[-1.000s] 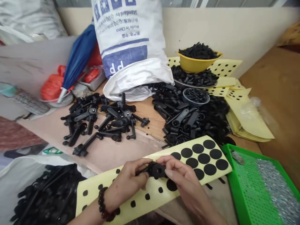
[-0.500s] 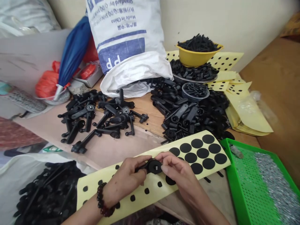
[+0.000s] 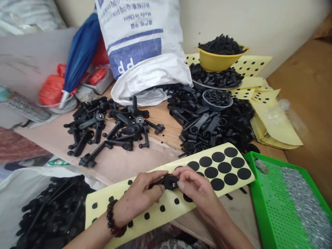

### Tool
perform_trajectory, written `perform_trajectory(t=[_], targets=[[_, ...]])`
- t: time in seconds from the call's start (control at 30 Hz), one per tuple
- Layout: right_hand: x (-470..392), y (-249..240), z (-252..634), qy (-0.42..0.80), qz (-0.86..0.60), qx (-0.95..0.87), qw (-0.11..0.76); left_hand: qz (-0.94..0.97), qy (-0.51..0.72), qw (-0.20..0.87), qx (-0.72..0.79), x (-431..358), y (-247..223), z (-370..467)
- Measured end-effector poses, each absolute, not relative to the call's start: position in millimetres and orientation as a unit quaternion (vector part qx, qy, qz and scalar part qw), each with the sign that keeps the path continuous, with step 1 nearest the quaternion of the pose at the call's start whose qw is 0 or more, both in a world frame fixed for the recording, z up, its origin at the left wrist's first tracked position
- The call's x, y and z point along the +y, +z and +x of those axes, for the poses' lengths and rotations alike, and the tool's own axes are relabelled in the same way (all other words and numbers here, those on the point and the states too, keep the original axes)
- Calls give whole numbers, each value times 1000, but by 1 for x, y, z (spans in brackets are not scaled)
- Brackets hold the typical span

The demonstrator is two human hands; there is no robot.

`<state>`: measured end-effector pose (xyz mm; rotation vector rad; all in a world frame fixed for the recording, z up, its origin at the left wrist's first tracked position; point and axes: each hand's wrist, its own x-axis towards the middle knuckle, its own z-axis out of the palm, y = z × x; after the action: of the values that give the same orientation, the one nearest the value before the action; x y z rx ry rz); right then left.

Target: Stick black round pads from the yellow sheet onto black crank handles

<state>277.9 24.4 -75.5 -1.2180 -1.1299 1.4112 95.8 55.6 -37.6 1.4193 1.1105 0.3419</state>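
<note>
My left hand point(image 3: 141, 197), with a dark bead bracelet at the wrist, is closed around the arm of a black crank handle point(image 3: 169, 182). The handle's round end faces up and shows a small bright metal piece at its centre. Thumb and fingers of my right hand point(image 3: 195, 186) pinch the rim of that round end; whether a thin pad is between them I cannot tell. Beneath both hands lies a yellow backing sheet point(image 3: 166, 221) with large black round stickers point(image 3: 218, 184) at its right and small black dots at its left.
Several crank handles point(image 3: 89, 121) lie beyond my left hand. Black plastic parts point(image 3: 202, 126) are heaped at centre right, below a yellow bowl point(image 3: 220, 62). A green tray point(image 3: 269, 207) of small metal pieces stands at the right. A white sack point(image 3: 145, 76) leans behind; black parts point(image 3: 57, 214) fill a bag at lower left.
The view has tilted and shifted very slightly. Both hands stay on the crank handle, with only a tiny shift of the right fingers along its rim.
</note>
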Motion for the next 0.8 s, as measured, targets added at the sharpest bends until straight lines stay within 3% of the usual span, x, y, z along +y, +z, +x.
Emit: perform_trajectory(t=[0.37, 0.6, 0.8], targets=[[26, -75, 278, 558, -499, -485, 453, 587, 165, 625, 488, 55, -46, 100], [27, -81, 274, 516, -533, -511, 435, 648, 205, 535, 502, 48, -54, 98], [14, -97, 268, 572, -513, -463, 443, 646, 235, 517, 511, 38, -51, 101]])
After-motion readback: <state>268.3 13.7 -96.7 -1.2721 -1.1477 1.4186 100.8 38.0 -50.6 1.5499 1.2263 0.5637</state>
